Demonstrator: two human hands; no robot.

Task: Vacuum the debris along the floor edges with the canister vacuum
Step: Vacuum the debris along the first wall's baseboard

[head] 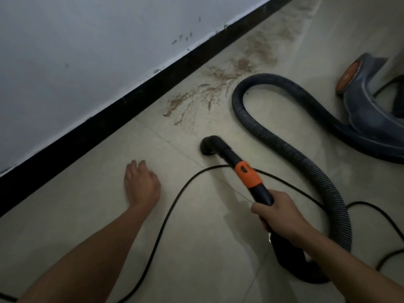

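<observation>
Along the floor edge, beside the black baseboard [131, 99]: one vacuuming pass, being carried out.

1. Right hand [277, 213]: fingers are curling round the black wand [261, 193] just below its orange collar [248, 174], grasping it.
2. Left hand [142, 184]: is resting on the tile, fingers loose and slightly bent, grasping nothing.
3. Nozzle [208, 146]: elbow mouth is sitting on bare tile, near the closest fringe of the debris but apart from it.
4. Debris [218, 84]: brownish, sawdust-like trail is lying close along the baseboard and thinning toward the far end.
5. Hose [306, 162]: is looping from the wand to the canister [371, 119] at right, its bend just beside the debris.
6. Power cord [190, 180]: is crossing under the wand.

Handling note, as judgement: the mouth is probably wanting to go forward flat and slowly into the near fringe, then track the baseboard line; lifting the wand clear of the cord is advisable, and the hose loop is risking a smear through the dust.

Surface and room: pale glossy floor tiles [87, 215] with fine joints; grey-white wall [87, 40] carrying dark scuffs; light is running dim.
</observation>
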